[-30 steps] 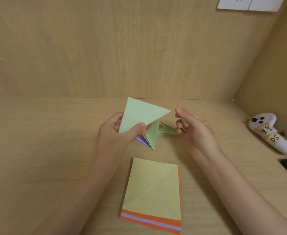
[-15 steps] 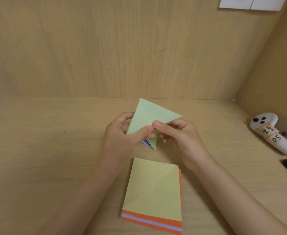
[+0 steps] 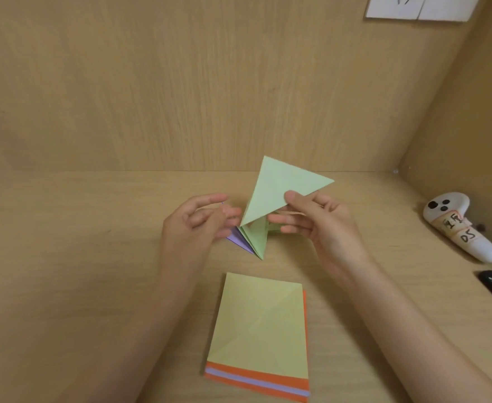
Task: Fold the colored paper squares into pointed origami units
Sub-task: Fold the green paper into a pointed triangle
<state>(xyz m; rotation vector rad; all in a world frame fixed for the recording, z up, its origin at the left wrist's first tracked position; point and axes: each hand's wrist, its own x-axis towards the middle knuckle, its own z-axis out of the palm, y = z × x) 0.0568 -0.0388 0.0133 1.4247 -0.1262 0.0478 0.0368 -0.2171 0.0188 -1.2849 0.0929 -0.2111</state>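
Green triangle pinched in right hand, raised, likely for its next fold. Left hand loose, spread, holding nothing, beside folded units. Stack near, handy.

Green triangle to right hand (handover)

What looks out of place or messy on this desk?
Nothing is damaged or spilled. The stack of coloured paper squares is slightly fanned, orange and purple edges showing under the yellow top sheet. A white handheld controller with a taped label lies at the right, unrelated to folding.
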